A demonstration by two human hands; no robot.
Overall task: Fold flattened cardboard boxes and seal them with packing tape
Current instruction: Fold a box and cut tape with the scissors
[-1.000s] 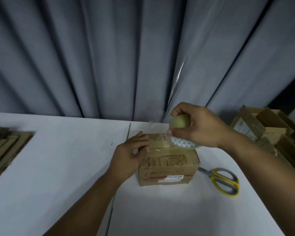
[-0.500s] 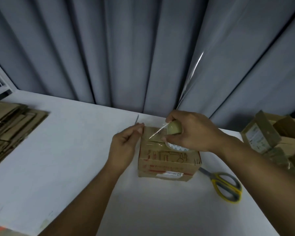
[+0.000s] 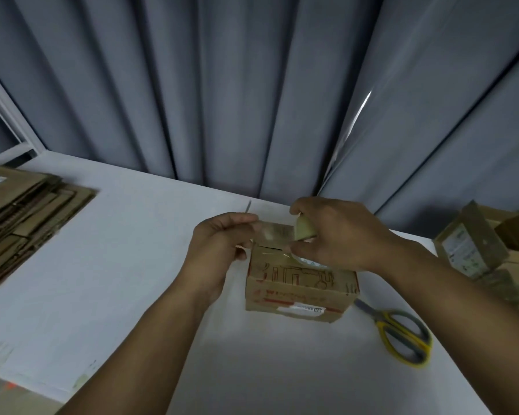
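A small folded cardboard box (image 3: 300,289) with red print stands on the white table (image 3: 126,265). Above its far top edge my right hand (image 3: 336,238) grips a roll of clear packing tape (image 3: 304,229). My left hand (image 3: 219,244) pinches the free end of the tape strip (image 3: 274,232), which stretches between the two hands just over the box's top left part. Most of the roll is hidden by my right fingers.
Yellow-and-grey scissors (image 3: 402,333) lie on the table right of the box. A stack of flattened cardboard (image 3: 21,211) sits at the far left. Several assembled boxes (image 3: 486,250) crowd the right edge. Grey curtains (image 3: 252,85) hang behind the table.
My left hand has lifted from the box top and pulled the tape end leftward, drawing out a strip from the roll. The camera has tilted and shifted a little.
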